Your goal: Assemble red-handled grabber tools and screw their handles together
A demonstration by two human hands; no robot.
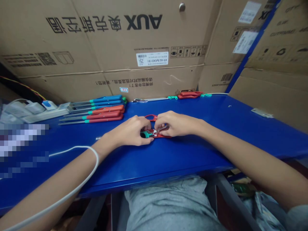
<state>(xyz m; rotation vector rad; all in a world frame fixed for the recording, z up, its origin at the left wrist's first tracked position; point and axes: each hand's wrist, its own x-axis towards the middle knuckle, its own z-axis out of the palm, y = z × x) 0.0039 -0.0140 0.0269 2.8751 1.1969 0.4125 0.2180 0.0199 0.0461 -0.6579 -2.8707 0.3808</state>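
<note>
Both my hands meet at the middle of the blue table (168, 157). My left hand (131, 131) is closed, its fingers pinching a small red tool (156, 133) with a green end and a metal middle that lies flat on the table. My right hand (176, 123) is also closed on the same tool from the right side, fingertips on its metal part. A red loop handle (151, 117) shows just behind my fingers. Most of the tool is hidden under my hands.
A row of several long tools with blue and red handles (101, 110) lies at the back left. More red and green pieces (190, 94) rest at the back edge. Cardboard boxes (120, 48) wall the rear. A white cable (79, 186) crosses my left forearm.
</note>
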